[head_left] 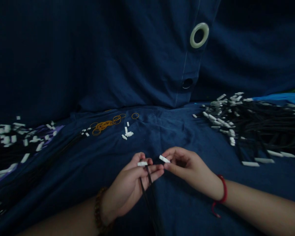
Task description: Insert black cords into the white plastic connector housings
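My left hand (pixel 135 180) is closed around thin black cords (pixel 149 196) that hang down below it. A small white connector (pixel 142 163) on the cords lies across its fingers near the thumb. Just to the right, my right hand (pixel 186 165) pinches another white connector (pixel 164 159) between thumb and fingertips. The two connectors are a short gap apart. Whether a cord runs from the right-hand connector cannot be made out.
Dark blue cloth (pixel 172 127) covers the surface and hangs behind. Orange rubber bands (pixel 104 125) lie near loose white connectors (pixel 128 133). Black cords with white ends are heaped at right (pixel 260 124) and at left (pixel 12 141). Dark cords (pixel 51 160) stretch along the left.
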A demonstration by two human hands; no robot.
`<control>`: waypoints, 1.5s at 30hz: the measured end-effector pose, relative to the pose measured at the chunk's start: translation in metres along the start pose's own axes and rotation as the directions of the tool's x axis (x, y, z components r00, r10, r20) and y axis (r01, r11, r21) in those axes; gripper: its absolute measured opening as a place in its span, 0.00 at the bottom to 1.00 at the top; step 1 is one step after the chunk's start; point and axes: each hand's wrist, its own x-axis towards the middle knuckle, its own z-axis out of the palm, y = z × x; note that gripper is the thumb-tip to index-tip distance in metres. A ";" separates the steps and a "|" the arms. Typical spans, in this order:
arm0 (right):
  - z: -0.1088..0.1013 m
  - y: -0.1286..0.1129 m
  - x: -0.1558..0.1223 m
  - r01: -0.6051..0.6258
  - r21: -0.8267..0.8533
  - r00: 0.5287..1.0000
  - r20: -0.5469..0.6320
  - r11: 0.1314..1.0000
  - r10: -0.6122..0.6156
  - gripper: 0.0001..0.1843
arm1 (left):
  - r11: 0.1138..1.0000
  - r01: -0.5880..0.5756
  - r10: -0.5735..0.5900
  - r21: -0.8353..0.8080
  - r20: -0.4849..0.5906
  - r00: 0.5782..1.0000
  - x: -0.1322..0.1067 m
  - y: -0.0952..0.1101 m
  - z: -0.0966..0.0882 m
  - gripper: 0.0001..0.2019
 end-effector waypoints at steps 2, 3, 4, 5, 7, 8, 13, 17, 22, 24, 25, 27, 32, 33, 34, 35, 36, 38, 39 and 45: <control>-0.001 0.000 -0.001 0.000 0.009 1.000 -0.009 1.000 0.001 0.11 | 0.999 0.025 -0.025 -0.036 0.001 1.000 0.000 0.001 0.001 0.16; -0.002 -0.001 -0.001 -0.001 0.008 1.000 -0.016 1.000 0.001 0.11 | 0.998 0.042 -0.042 -0.038 0.004 0.999 0.000 0.001 0.001 0.15; -0.002 -0.001 -0.002 -0.001 0.004 1.000 -0.024 1.000 0.001 0.10 | 0.998 0.055 -0.055 -0.028 0.005 0.998 0.000 0.001 0.001 0.13; -0.003 -0.002 -0.002 -0.003 0.000 1.000 -0.030 1.000 0.003 0.10 | 0.998 0.061 -0.061 -0.004 -0.003 0.998 0.000 0.001 0.002 0.11; -0.003 -0.003 -0.003 -0.008 -0.007 0.999 -0.038 1.000 0.008 0.10 | 0.995 0.067 -0.066 0.074 -0.024 0.998 0.000 0.001 0.002 0.07; -0.003 -0.004 -0.003 -0.011 -0.008 0.999 -0.039 1.000 0.011 0.10 | 0.991 0.072 -0.069 0.110 -0.036 0.997 0.000 0.001 0.001 0.05; -0.002 -0.008 -0.003 -0.022 0.039 1.000 -0.007 0.999 0.022 0.09 | 0.978 0.094 -0.092 0.188 -0.022 0.996 0.003 0.004 -0.002 0.06; -0.002 -0.009 -0.002 -0.074 0.142 0.997 0.030 0.987 0.070 0.06 | 0.956 0.056 -0.056 0.288 -0.009 0.998 0.004 0.004 -0.004 0.06; -0.004 -0.006 0.000 -0.093 0.205 0.995 0.046 0.974 0.085 0.06 | 0.876 0.052 -0.068 0.480 0.015 0.998 0.004 0.003 -0.006 0.07; -0.005 -0.005 0.000 -0.084 0.210 0.996 0.052 0.974 0.074 0.06 | 0.872 0.043 -0.055 0.488 0.011 0.998 0.003 0.002 -0.005 0.06; -0.005 -0.004 0.000 -0.078 0.211 0.996 0.059 0.974 0.067 0.06 | 0.869 0.035 -0.045 0.494 0.008 0.999 0.003 0.002 -0.005 0.05; -0.004 -0.004 0.000 -0.068 0.213 0.995 0.081 0.975 0.051 0.06 | 0.862 0.015 -0.021 0.507 0.006 1.000 0.002 0.001 -0.004 0.05; -0.003 -0.006 -0.001 -0.049 0.197 0.991 0.128 0.979 0.024 0.06 | 0.836 -0.057 0.050 0.545 0.027 0.998 0.001 0.002 -0.003 0.06; -0.003 -0.006 -0.002 -0.049 0.182 0.990 0.141 0.982 0.024 0.06 | 0.831 -0.074 0.066 0.551 0.034 0.997 0.001 0.002 -0.004 0.05; -0.003 -0.007 -0.002 -0.050 0.157 0.987 0.159 0.986 0.025 0.07 | 0.827 -0.089 0.082 0.555 0.039 0.996 0.001 0.003 -0.004 0.05; -0.003 -0.007 -0.003 -0.050 0.121 0.984 0.175 0.991 0.028 0.06 | 0.825 -0.103 0.098 0.556 0.038 0.994 0.001 0.003 -0.005 0.04; -0.003 -0.008 -0.003 -0.049 0.073 0.982 0.187 0.996 0.034 0.05 | 0.824 -0.113 0.114 0.556 0.033 0.993 0.002 0.003 -0.006 0.04; -0.001 -0.009 -0.004 -0.041 -0.053 0.982 0.181 0.998 0.050 0.03 | 0.830 -0.125 0.140 0.544 0.014 0.990 0.002 0.003 -0.008 0.06; 0.000 -0.010 -0.004 -0.038 -0.123 0.985 0.164 0.992 0.058 0.03 | 0.836 -0.133 0.152 0.533 0.008 0.988 0.002 0.003 -0.009 0.08; 0.015 -0.021 -0.006 -0.009 -0.418 0.996 0.078 0.908 0.045 0.05 | 0.826 -0.200 0.211 0.528 0.039 0.977 0.000 0.000 -0.008 0.10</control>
